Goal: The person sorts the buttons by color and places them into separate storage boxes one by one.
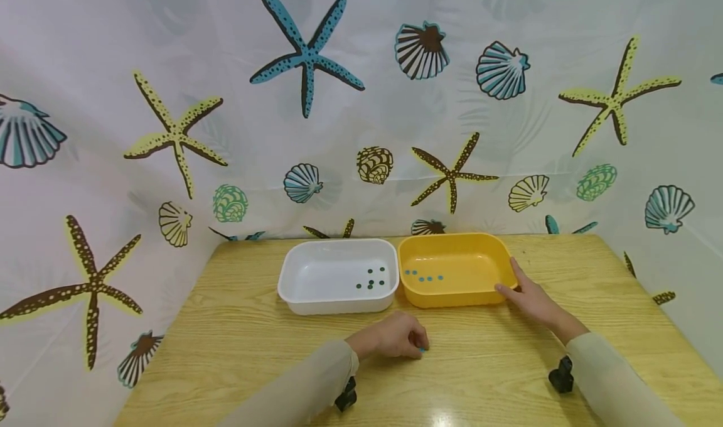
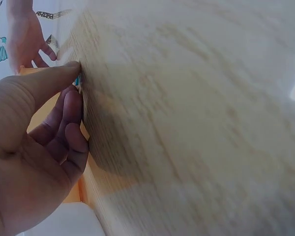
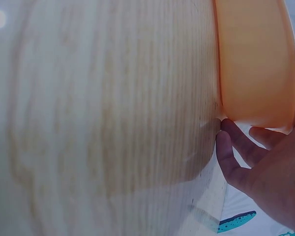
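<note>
My left hand is low over the table in front of the two bins. Its thumb and fingertips pinch a small blue button-like disc, mostly covered by the fingers; a sliver of the disc shows in the left wrist view. At the right end of the yellow bin, my right hand holds the corner, thumb at the rim and fingers along the outer wall. Several similar blue discs lie inside that bin, toward its left. Several dark green discs lie in the right part of the white bin.
Both bins stand side by side near the back of the wooden table. Behind and beside the table hangs a curtain printed with starfish and shells. Black wrist-camera mounts sit under the sleeves.
</note>
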The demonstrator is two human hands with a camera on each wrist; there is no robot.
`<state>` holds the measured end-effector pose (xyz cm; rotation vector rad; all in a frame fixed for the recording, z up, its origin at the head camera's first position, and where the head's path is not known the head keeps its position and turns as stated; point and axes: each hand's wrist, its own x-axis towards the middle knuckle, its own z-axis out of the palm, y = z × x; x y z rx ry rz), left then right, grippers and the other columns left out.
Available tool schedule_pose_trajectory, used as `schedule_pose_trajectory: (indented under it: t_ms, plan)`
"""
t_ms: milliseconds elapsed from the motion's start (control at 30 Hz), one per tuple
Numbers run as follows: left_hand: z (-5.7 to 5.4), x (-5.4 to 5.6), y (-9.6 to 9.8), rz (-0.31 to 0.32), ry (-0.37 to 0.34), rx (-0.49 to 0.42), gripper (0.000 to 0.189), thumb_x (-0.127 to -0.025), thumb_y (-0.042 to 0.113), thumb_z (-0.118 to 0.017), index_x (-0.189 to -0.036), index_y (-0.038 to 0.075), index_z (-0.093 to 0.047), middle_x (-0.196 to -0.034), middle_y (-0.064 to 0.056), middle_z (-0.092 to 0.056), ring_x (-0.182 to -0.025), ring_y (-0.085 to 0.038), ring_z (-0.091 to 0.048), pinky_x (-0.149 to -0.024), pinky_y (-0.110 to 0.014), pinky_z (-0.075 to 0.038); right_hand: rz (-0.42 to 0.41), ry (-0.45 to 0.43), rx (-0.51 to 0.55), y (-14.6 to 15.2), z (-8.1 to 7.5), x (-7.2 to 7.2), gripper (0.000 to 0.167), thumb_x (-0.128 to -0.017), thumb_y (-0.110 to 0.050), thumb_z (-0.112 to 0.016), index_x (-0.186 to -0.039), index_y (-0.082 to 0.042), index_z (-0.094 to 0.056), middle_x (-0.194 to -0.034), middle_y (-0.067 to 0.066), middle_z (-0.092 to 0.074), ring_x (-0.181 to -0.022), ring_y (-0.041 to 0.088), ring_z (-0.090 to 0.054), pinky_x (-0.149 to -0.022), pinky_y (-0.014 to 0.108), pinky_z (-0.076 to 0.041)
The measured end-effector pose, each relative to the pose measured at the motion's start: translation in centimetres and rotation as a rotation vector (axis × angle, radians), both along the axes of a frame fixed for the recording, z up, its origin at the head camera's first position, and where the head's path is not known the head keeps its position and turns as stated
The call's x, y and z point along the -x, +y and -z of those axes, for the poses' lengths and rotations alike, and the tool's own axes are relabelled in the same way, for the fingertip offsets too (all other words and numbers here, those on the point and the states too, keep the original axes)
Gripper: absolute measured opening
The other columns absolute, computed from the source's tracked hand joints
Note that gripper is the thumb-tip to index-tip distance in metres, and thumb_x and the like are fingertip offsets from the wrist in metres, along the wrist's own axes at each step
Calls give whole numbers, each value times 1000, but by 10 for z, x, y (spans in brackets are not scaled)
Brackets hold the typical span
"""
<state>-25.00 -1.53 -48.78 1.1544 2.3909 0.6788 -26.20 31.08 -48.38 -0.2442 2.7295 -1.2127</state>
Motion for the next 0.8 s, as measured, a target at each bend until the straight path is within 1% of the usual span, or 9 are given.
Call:
schedule_pose_trajectory:
  t_ms: [67,200,267,400,533,667,800]
  plan:
    - [0,0,0,1,19,2,5,-81,8,-74,-84,12,-73,-74,13,-61,-69,3,-51,-66,-14,-43,0,2,-2,0,0,0,88,-98,-47,-44,-149,0,10,-148,35,-13,-127,49,-34,-103,59,-25]
    - [1,1,-2,-5,18,-3,4,-82,8,-73,-84,12,-73,-74,11,-63,-68,3,-51,-65,-14,-43,1,1,6,0,0,0,88,-98,-47,-44,-149,0,10,-148,35,-12,-127,49,-34,-103,59,-25]
    - [2,2,-3,-10,6,-3,5,-83,8,-73,-85,13,-73,-76,11,-64,-69,3,-52,-65,-14,-44,1,1,10,0,0,0,88,-98,-47,-45,-149,0,10,-149,35,-11,-128,49,-32,-103,59,-24]
    - [1,2,-5,-29,-40,2,6,-85,7,-71,-87,13,-73,-78,11,-64,-69,2,-52,-66,-15,-45,0,-2,5,0,0,0,88,-98,-47,-45,-149,-1,10,-149,35,-9,-129,50,-29,-104,59,-22]
    - [-1,1,-5,-44,-74,0,6,-85,8,-71,-87,13,-73,-76,13,-63,-69,1,-52,-66,-16,-45,-1,-8,1,-1,-1,0,89,-98,-46,-45,-149,-1,12,-149,35,-7,-131,50,-26,-104,59,-21]
    - [-2,0,-5,-52,-66,2,5,-84,9,-72,-86,13,-73,-74,14,-61,-68,1,-52,-65,-16,-45,-2,-8,4,-2,-2,0,89,-98,-46,-46,-149,-1,11,-149,34,-9,-130,49,-28,-104,59,-22]
    - [-2,0,-5,-46,-33,14,5,-84,9,-72,-84,15,-72,-73,15,-60,-67,2,-51,-64,-15,-45,-2,-9,7,-3,-3,-1,88,-98,-45,-46,-149,-2,11,-149,35,-10,-129,49,-31,-103,59,-24]
